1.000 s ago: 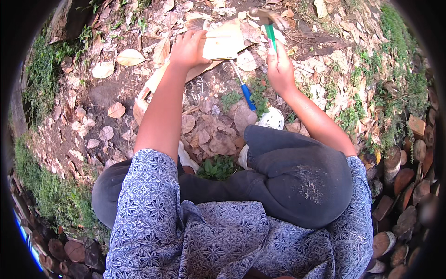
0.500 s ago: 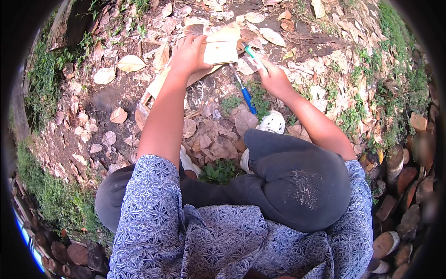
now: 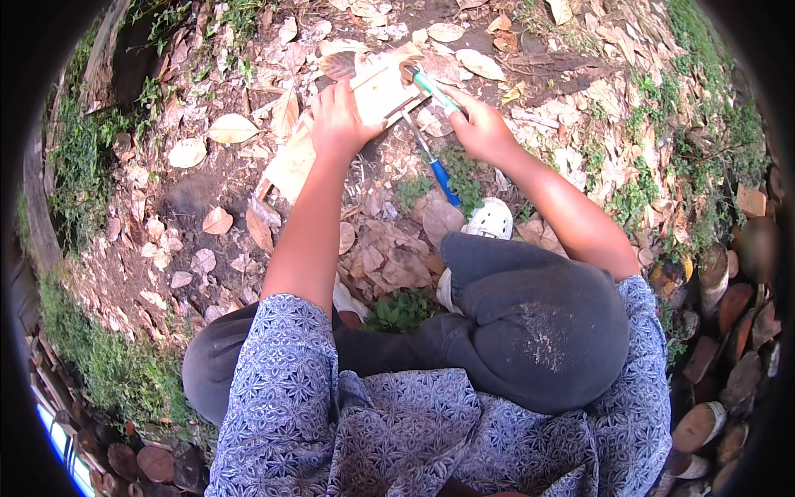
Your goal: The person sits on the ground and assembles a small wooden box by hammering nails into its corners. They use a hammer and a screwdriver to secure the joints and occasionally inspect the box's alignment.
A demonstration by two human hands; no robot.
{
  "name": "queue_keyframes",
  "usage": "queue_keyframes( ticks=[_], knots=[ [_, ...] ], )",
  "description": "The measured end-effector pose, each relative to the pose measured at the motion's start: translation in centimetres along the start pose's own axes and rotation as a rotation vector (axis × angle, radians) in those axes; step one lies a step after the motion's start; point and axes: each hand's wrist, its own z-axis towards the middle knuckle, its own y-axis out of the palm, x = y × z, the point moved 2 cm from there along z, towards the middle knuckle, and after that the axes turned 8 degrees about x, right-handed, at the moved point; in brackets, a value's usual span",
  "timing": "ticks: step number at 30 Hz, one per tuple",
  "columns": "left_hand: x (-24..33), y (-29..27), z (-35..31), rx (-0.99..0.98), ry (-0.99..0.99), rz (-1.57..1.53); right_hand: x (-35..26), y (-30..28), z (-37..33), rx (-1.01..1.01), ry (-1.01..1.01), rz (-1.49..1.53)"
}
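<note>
A pale wooden piece (image 3: 383, 89) rests on or along a longer pale board (image 3: 290, 166), tilted up toward the right. My left hand (image 3: 341, 124) is closed on its near left edge, the thumb pointing right along it. In my right hand (image 3: 482, 131) is a green-handled tool (image 3: 435, 89), whose dark end reaches the far right end of the wood; its exact kind is unclear. Between my hands a blue-handled tool (image 3: 443, 178) with a thin metal shaft lies on the ground, its tip near the wood's right edge.
Dry leaves (image 3: 233, 128) and pale wood shavings cover the soil around the board. My legs (image 3: 538, 323) and a white clog (image 3: 490, 219) are close in front. Stacked cut logs (image 3: 700, 427) stand at lower right, and a thick timber (image 3: 116, 58) lies at upper left.
The wooden piece has turned, its right end now higher, in line with the longer board. My left hand has shifted slightly right and down. The right hand and green-handled tool have moved slightly left.
</note>
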Motion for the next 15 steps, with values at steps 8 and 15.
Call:
queue_keyframes(
  ticks=[8, 15],
  knots=[
    [0.6, 0.1, 0.8, -0.161, -0.073, 0.106, -2.0, 0.7, 0.3, 0.218, -0.171, -0.068],
    [0.2, -0.6, 0.7, -0.231, -0.148, 0.179, -6.7, -1.1, 0.9, 0.233, -0.234, 0.163]
  ],
)
